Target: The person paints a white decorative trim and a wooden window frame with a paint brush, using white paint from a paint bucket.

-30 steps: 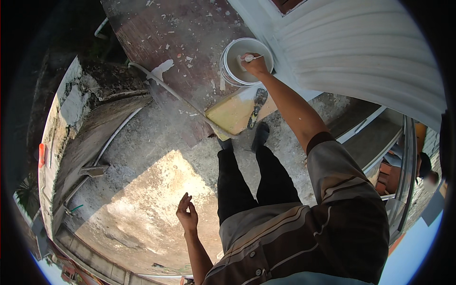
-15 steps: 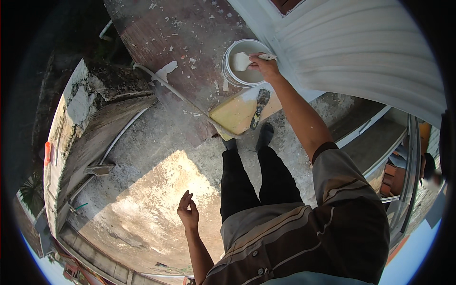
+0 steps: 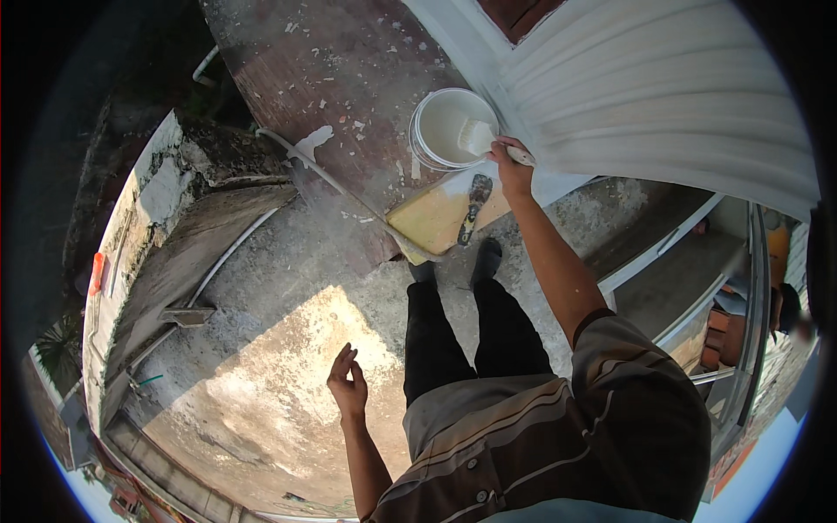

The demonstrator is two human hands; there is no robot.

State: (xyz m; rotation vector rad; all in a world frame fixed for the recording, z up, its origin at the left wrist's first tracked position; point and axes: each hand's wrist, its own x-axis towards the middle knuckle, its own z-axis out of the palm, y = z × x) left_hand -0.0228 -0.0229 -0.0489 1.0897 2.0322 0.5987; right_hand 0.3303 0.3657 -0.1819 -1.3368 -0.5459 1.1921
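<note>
In my right hand [image 3: 513,164] is a paintbrush [image 3: 477,138] with a pale handle, my fingers closed round it. Its white, paint-coated bristles lie over the right inside edge of a white bucket [image 3: 420,139]. Whitish paint shows inside the bucket. Close by, a putty knife [image 3: 476,202] with a dark, smeared blade and a yellow-black handle lies on a yellowish board [image 3: 427,218]. My left hand [image 3: 349,380] hangs free at the lower middle over the floor, fingers loosely stretched and holding nothing.
Paint flakes are scattered over a reddish-brown surface [image 3: 340,70] at the top. A pale hose [image 3: 344,187] crosses its edge. White corrugated wall [image 3: 645,96] rises at the right. A low, crumbling wall [image 3: 144,261] bounds the left, with an orange-handled tool [image 3: 97,273] on it.
My right hand has drawn the brush to the right, from over the middle of the bucket to its right rim. The left hand stays nearly where it was.
</note>
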